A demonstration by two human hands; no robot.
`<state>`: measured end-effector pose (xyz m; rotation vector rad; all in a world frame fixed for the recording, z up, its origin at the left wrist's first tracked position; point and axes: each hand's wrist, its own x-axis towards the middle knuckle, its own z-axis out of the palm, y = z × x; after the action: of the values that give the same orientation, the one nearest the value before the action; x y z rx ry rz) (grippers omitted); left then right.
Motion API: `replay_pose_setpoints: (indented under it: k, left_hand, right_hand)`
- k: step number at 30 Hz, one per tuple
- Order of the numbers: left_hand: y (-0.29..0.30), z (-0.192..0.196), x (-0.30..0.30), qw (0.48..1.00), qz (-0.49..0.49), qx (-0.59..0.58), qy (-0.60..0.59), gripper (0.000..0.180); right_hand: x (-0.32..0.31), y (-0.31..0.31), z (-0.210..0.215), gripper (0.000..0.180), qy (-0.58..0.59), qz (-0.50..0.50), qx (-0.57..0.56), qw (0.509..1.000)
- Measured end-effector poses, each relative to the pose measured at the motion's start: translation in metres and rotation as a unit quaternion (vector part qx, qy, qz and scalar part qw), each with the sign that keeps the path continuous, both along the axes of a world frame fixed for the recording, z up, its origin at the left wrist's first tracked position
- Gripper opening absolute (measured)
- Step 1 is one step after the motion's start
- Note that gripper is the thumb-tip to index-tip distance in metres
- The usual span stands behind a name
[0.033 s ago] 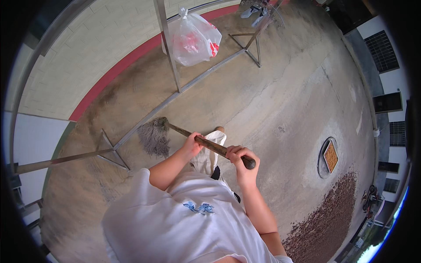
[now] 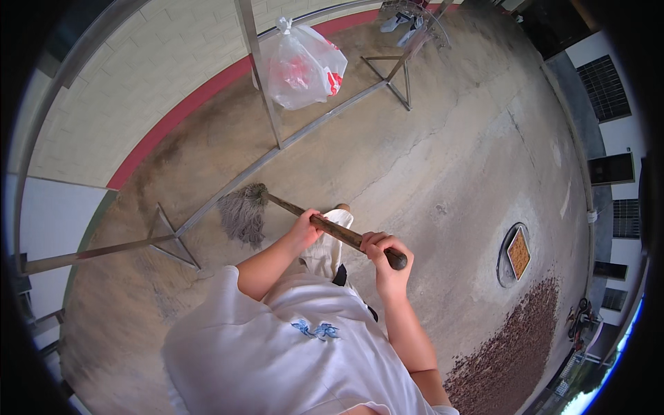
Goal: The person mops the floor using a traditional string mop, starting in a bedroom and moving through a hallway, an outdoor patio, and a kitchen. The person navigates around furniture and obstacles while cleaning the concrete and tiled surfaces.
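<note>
A mop with a brown wooden handle [image 2: 341, 234] slants across the front of my body. Both hands are closed round that handle. My left hand [image 2: 303, 231] grips it lower down, toward the strands. Up by the rounded top end, my right hand [image 2: 389, 259] wraps the pole. The grey stringy mop head [image 2: 242, 216] rests on the concrete floor to my left, close to the bottom rail of a metal frame. The palms and some of the fingers are hidden.
A metal frame [image 2: 332, 113] with splayed feet runs across the floor, and a knotted white plastic bag [image 2: 297, 69] hangs at it. Right, a tray of orange-brown bits [image 2: 519, 254] sits on a round dark base. Brown pieces [image 2: 508, 346] lie spread nearby.
The mop and both hands have shifted very slightly to the right. The grip is the same. The whole view has moved a little.
</note>
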<state>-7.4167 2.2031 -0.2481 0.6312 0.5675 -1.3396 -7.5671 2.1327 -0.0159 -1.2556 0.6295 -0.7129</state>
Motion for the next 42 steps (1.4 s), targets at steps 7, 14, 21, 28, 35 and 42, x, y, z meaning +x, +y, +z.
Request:
replay_pose_setpoints:
  k: [7,14,21,28,35,42]
  left_hand:
    - [-0.22,0.002,0.01,0.996,-0.081,-0.003,0.042,0.012]
    - [-0.403,-0.009,0.023,0.986,-0.164,-0.011,0.016,0.014]
    - [-0.568,-0.031,-0.044,0.984,-0.132,-0.002,0.118,0.014]
    - [-0.602,-0.033,-0.083,0.979,-0.136,-0.102,0.115,0.019]
    - [-0.522,0.006,-0.058,0.991,-0.068,-0.099,0.067,0.021]
    - [-0.372,0.041,-0.059,0.999,0.037,-0.024,-0.032,0.017]
  right_hand:
    - [0.008,-0.178,0.039,0.018,-0.031,0.053,-0.061,0.996]
    - [0.029,-0.297,0.027,0.04,0.057,0.163,-0.259,0.95]
    - [0.01,-0.444,0.01,0.032,0.097,0.275,-0.441,0.849]
    - [0.016,-0.508,0.002,0.018,-0.014,0.338,-0.375,0.863]
    - [0.038,-0.468,0.041,0.017,-0.142,0.373,-0.373,0.837]
    - [0.045,-0.397,0.072,0.017,-0.244,0.467,-0.321,0.787]
